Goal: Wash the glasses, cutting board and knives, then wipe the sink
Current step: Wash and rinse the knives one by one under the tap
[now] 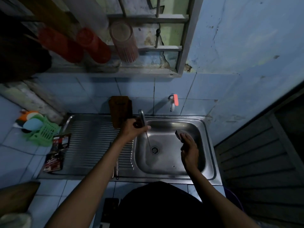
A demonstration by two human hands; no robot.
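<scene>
Over sink (209, 142), left hand (133, 127) grips knife (148, 139); right hand (189, 150) holds sponge (178, 134).

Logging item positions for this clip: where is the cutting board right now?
In the head view, the cutting board stands upright against the tiled wall at the back of the drainboard, left of the faucet, just beyond the left hand.

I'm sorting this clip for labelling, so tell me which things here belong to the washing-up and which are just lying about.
Part of the job:
knife held by the left hand
sponge in the right hand
cutting board
faucet
sink

Just lying about:
green basket
sachet packets
red cups
wall tap
</scene>
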